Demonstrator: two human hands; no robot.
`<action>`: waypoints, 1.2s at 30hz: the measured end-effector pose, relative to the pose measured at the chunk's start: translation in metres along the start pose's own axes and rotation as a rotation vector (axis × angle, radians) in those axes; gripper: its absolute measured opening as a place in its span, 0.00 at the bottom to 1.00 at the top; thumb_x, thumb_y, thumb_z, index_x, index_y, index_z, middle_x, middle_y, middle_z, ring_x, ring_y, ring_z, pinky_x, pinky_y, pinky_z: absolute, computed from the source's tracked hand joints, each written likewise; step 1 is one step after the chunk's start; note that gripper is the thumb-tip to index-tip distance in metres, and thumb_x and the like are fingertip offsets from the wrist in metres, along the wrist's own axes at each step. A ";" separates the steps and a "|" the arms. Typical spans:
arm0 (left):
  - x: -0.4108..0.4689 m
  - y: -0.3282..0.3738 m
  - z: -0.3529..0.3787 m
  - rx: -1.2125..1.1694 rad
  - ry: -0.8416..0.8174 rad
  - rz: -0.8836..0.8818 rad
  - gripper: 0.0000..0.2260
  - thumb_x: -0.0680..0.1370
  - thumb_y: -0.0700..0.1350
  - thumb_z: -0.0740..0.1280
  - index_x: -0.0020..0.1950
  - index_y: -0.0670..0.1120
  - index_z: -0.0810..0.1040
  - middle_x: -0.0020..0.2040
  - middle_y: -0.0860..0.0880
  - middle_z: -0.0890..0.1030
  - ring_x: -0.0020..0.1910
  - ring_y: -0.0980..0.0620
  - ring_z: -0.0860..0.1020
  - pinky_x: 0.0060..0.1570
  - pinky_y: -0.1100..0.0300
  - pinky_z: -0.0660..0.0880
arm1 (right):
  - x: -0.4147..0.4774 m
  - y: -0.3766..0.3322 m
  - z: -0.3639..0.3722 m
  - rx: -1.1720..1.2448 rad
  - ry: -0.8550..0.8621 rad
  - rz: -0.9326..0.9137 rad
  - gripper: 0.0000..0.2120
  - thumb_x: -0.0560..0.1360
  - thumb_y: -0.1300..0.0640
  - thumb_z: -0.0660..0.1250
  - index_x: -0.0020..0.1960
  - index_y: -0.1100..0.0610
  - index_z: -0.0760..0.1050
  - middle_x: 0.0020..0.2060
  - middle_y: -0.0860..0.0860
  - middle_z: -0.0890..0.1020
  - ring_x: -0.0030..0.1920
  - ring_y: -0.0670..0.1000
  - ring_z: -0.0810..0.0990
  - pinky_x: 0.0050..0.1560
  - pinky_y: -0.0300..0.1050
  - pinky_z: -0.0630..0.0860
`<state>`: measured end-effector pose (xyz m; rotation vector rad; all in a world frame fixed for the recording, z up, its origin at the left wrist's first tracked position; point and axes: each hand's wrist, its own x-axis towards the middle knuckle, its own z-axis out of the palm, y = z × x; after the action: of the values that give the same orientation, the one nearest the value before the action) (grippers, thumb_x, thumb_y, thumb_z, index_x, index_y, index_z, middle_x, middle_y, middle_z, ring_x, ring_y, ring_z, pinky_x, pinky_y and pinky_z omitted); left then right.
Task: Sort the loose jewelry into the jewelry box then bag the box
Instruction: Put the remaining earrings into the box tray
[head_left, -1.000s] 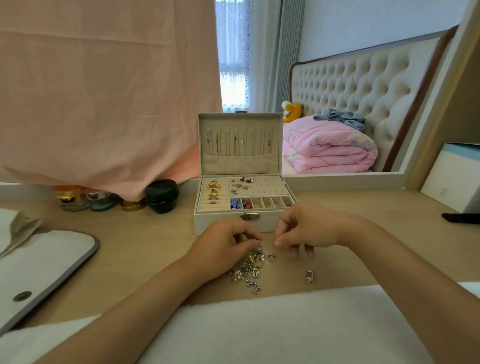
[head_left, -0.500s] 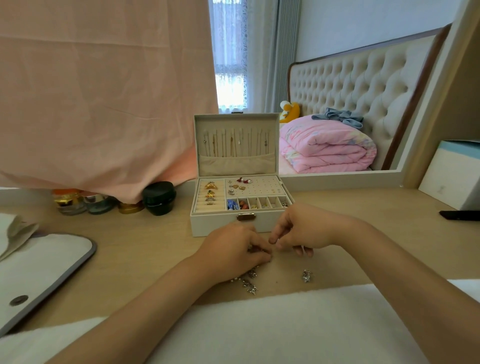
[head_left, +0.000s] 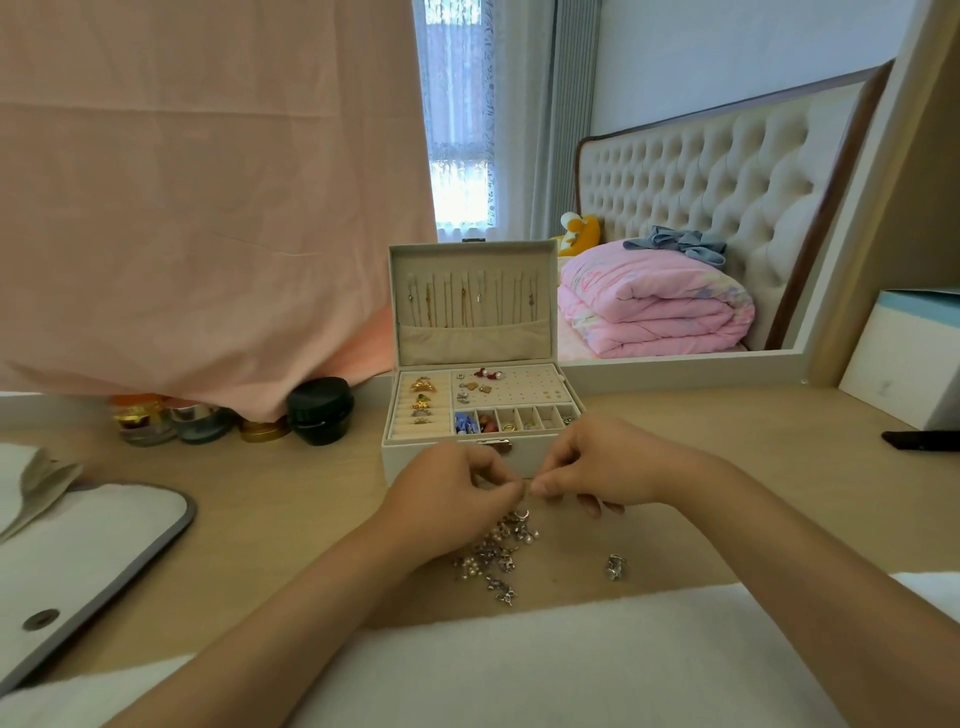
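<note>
An open cream jewelry box (head_left: 400, 452) stands on the wooden desk, its lid upright with necklaces hanging inside; rings, earrings and small pieces fill its tray. In front of it lies a pile of loose silver jewelry (head_left: 498, 551), and one separate silver piece (head_left: 615, 566) lies to its right. My left hand (head_left: 447, 499) and my right hand (head_left: 597, 467) meet fingertip to fingertip just above the pile, both pinching one small piece between them; the piece itself is mostly hidden by the fingers.
A white bag with grey trim and a snap (head_left: 78, 566) lies at the left. Several small jars (head_left: 208, 421) and a black jar (head_left: 319, 410) stand behind it under a pink cloth. A dark phone (head_left: 922, 440) and a white box (head_left: 904, 358) sit far right. A white towel (head_left: 519, 665) covers the near edge.
Both hands have come together and lifted slightly off the desk, uncovering the pile of jewelry that my left hand was hiding half a second ago.
</note>
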<state>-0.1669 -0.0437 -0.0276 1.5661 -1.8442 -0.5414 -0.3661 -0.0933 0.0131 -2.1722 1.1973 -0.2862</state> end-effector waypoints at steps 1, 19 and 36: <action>0.001 0.001 -0.002 -0.064 0.031 0.001 0.05 0.74 0.54 0.73 0.41 0.55 0.84 0.37 0.58 0.84 0.37 0.61 0.81 0.43 0.58 0.81 | 0.000 -0.001 0.000 0.031 0.033 -0.020 0.10 0.77 0.52 0.72 0.40 0.56 0.82 0.23 0.48 0.78 0.21 0.47 0.71 0.25 0.39 0.69; 0.079 0.013 -0.062 -0.353 0.152 0.085 0.05 0.81 0.46 0.68 0.53 0.50 0.83 0.36 0.56 0.80 0.26 0.64 0.73 0.27 0.72 0.69 | 0.070 -0.031 -0.038 0.522 0.153 -0.185 0.10 0.82 0.53 0.64 0.47 0.56 0.79 0.36 0.52 0.80 0.27 0.49 0.73 0.24 0.39 0.65; 0.129 -0.019 -0.073 -0.314 0.166 0.074 0.04 0.80 0.49 0.70 0.52 0.53 0.83 0.34 0.57 0.78 0.24 0.65 0.72 0.27 0.71 0.70 | 0.127 -0.024 -0.036 0.436 0.370 -0.224 0.07 0.78 0.52 0.70 0.45 0.54 0.83 0.35 0.50 0.84 0.28 0.48 0.74 0.27 0.37 0.68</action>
<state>-0.1116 -0.1664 0.0380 1.2889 -1.5983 -0.6151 -0.2955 -0.2033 0.0422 -1.9086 0.9609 -0.9847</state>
